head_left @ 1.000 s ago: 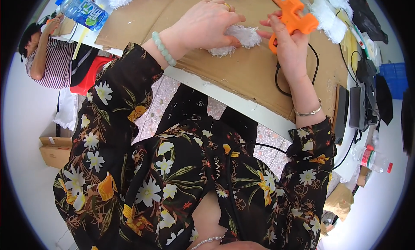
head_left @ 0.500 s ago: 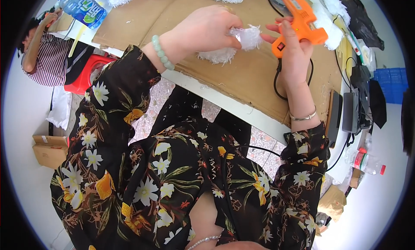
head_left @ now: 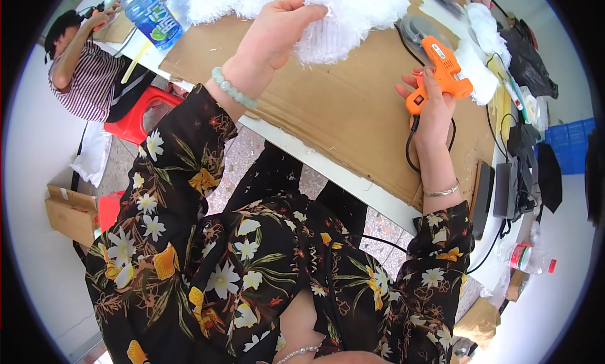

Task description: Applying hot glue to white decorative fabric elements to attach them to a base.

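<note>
My left hand (head_left: 274,36), wearing a pale green bead bracelet, is at the near edge of a heap of white fluffy pieces (head_left: 372,10). Its thumb and forefinger pinch at a white shaggy piece (head_left: 324,41), whose flatter, ribbed-looking patch faces me. Exactly where the fingertips grip is hard to make out against the white fluff. Over the right part of the cardboard, my right hand (head_left: 435,115) is closed round the handle of an orange glue gun (head_left: 444,68). The gun points up and away from me, its black cord hanging past my wrist.
A brown cardboard sheet (head_left: 353,125) covers the white table. A blue-labelled bottle (head_left: 151,17) stands at far left, near a seated person in a striped top (head_left: 88,87). At right lie a dark bag (head_left: 529,65), a power adapter (head_left: 505,191) and cables.
My left hand has moved away and left, from the small fluffy piece near the glue gun to the white heap. The glue gun is slightly lower in view. The small piece has left the cardboard's middle.
</note>
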Demonstrator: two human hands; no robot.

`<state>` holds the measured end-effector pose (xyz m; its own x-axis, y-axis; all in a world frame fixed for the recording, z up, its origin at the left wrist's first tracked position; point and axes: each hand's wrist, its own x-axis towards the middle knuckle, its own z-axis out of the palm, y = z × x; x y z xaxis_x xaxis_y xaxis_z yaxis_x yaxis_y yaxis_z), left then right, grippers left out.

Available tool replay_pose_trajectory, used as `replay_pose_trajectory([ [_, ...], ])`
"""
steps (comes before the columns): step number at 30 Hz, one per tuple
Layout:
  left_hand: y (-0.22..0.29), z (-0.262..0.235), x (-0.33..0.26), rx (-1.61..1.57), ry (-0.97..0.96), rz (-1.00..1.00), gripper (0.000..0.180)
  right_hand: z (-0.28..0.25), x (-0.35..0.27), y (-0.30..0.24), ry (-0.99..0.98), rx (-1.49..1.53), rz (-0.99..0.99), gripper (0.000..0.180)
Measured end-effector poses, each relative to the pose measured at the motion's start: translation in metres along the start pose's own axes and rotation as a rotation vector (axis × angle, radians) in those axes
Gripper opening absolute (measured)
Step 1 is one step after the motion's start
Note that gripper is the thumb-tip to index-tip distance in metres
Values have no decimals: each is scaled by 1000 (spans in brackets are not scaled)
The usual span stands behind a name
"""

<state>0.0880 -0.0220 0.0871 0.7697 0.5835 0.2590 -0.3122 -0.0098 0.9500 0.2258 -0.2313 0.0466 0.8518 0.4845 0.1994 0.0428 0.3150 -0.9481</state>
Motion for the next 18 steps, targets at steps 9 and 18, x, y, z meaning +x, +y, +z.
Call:
replay_pose_trajectory([
  [9,-6,-3,1,-272,158,-106,16,10,-3,-2,-17,-100,15,18],
  [18,-10,38,-27,-239,74,-260,20,24,-6,-6,-111,-41,-87,20],
])
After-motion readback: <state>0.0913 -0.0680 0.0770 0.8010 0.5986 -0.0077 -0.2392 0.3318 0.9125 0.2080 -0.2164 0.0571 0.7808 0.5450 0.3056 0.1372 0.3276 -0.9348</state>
